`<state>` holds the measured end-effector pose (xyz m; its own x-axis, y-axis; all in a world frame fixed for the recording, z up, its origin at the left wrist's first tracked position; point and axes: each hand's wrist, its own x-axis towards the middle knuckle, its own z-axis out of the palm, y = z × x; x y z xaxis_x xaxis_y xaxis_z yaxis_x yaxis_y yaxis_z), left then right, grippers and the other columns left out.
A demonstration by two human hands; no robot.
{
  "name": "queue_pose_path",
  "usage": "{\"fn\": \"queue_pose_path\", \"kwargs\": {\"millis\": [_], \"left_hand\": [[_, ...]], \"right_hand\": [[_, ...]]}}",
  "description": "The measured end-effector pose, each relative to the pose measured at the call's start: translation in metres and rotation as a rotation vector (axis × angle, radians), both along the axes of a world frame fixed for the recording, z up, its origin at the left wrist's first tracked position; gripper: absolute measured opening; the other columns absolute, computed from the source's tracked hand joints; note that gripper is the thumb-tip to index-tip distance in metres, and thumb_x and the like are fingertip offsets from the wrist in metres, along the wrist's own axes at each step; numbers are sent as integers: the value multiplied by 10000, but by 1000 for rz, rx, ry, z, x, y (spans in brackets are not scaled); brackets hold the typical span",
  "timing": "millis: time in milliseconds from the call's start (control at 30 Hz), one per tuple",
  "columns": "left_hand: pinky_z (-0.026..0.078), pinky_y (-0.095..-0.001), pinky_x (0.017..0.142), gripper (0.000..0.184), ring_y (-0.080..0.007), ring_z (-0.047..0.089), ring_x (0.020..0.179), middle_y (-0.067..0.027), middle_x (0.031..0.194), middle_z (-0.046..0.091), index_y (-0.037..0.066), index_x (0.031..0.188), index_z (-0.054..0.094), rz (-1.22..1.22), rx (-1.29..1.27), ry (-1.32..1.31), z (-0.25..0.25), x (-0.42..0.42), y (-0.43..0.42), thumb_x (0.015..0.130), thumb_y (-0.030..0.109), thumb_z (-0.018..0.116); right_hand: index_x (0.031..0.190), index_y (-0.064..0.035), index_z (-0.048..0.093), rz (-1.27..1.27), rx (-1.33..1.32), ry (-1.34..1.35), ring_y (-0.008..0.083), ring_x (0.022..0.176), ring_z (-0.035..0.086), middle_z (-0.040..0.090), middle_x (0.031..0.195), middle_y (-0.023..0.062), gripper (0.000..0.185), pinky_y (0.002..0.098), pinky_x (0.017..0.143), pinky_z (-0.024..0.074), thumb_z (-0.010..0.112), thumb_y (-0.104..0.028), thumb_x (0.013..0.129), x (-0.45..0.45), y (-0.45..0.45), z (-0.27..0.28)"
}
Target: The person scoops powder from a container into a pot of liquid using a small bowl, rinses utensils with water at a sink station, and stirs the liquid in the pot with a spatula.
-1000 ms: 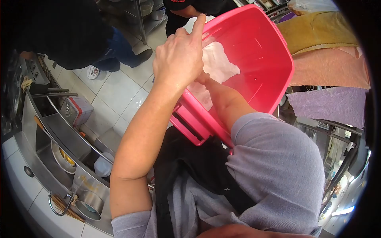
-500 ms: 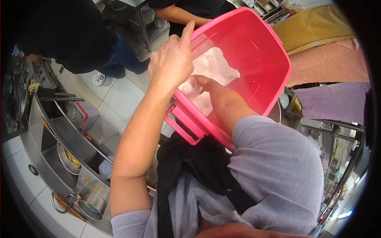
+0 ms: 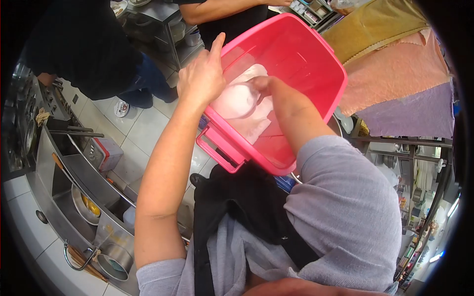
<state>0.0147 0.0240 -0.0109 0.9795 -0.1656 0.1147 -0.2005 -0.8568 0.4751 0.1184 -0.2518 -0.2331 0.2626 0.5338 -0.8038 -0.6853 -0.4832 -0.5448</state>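
Note:
A deep pink plastic bin (image 3: 316, 64) is tilted in front of me, with white powder (image 3: 252, 129) heaped at its lower end. My left hand (image 3: 201, 76) grips the near left rim, its index finger stretched along the edge. Inside the bin, my right hand (image 3: 262, 88) pinches the edge of a small round bowl (image 3: 257, 101). The bowl is full of white powder and sits just over the heap; its underside is hidden. A pink side handle (image 3: 219, 148) hangs on the bin's end nearest my black apron (image 3: 242, 192).
One person in dark clothes (image 3: 94, 54) stands at the left by the stove, and another person's forearm (image 3: 222, 10) shows behind the bin. Cloths (image 3: 390, 69) hang at the right. A steel counter (image 3: 89, 163) with pots runs along the left; a tin (image 3: 104, 153) stands on the floor.
My right hand has brought the bowl up out of the powder, now full. The bin and my left hand have shifted slightly left in view. The other person's arm behind has moved.

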Motion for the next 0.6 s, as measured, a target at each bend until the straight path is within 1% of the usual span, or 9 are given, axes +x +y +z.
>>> {"fn": "queue_pose_path", "kwargs": {"millis": [100, 233, 267, 333, 400, 433, 467, 533, 600], "left_hand": [[546, -551, 851, 764, -409, 695, 1024, -193, 1126, 681, 229, 1589, 352, -7, -7, -21, -2, 1, 0, 876, 97, 594], [542, -553, 867, 750, -415, 691, 1043, -200, 1155, 677, 229, 1592, 343, -9, 2, -29, -1, 2, -2, 893, 112, 586], [540, -554, 875, 741, -418, 688, 1056, -202, 1171, 676, 230, 1591, 342, -8, 13, -12, -1, 1, -1, 899, 117, 582], [538, -555, 885, 732, -419, 684, 1073, -202, 1190, 675, 226, 1589, 345, -6, 21, -2, 3, -2, 0, 903, 117, 578], [537, -555, 895, 723, -420, 680, 1090, -202, 1209, 674, 222, 1587, 348, -20, 13, 1, 5, -3, -6, 907, 118, 575], [535, -552, 905, 723, -418, 677, 1106, -202, 1225, 673, 224, 1587, 347, -19, 10, 4, 5, -2, -6, 908, 120, 574], [534, -550, 915, 723, -415, 673, 1122, -201, 1240, 672, 227, 1588, 347, -11, 11, 12, 5, -3, -4, 909, 123, 573], [531, -548, 924, 728, -414, 672, 1128, -203, 1248, 671, 231, 1592, 341, 3, 43, 22, 5, -3, -4, 908, 126, 567], [528, -546, 933, 734, -412, 670, 1135, -204, 1256, 670, 236, 1597, 335, 4, 60, 27, 5, -3, -7, 906, 128, 561]], "right_hand": [[1489, -201, 541, 8, 18, 44, 330, 1338, 572, 601, 1459, 77, 562, 556, 1046, 497, 503, -91, 939, 11, -12, 16], [1469, -192, 557, -157, -206, -99, 338, 1340, 563, 592, 1457, 101, 606, 564, 1034, 504, 494, 5, 900, -6, -11, 37], [1506, -282, 533, 36, -222, -154, 384, 1424, 484, 520, 1555, 57, 687, 688, 1018, 484, 504, 34, 897, 3, -14, 16], [1467, -111, 549, -208, 233, 614, 322, 1286, 614, 640, 1391, 134, 619, 508, 1024, 544, 471, 67, 880, 25, -35, -6], [1474, -124, 548, -5, -230, -193, 347, 1291, 605, 626, 1411, 131, 627, 576, 1011, 543, 463, 71, 884, 0, -21, 19], [1471, -120, 549, 62, -343, -282, 352, 1275, 618, 628, 1410, 128, 608, 590, 1009, 546, 465, 62, 897, -13, -6, 50], [1471, -120, 549, 59, -338, -285, 352, 1275, 618, 628, 1410, 128, 608, 590, 1009, 546, 465, 62, 897, -10, -8, 49], [1506, -331, 533, 155, -297, -206, 389, 1339, 568, 557, 1509, 91, 759, 652, 897, 572, 495, 67, 862, 5, -16, 31], [1491, -324, 549, 56, -129, -73, 384, 1307, 596, 572, 1490, 92, 729, 668, 874, 568, 511, 57, 871, 21, -38, 10]]}}
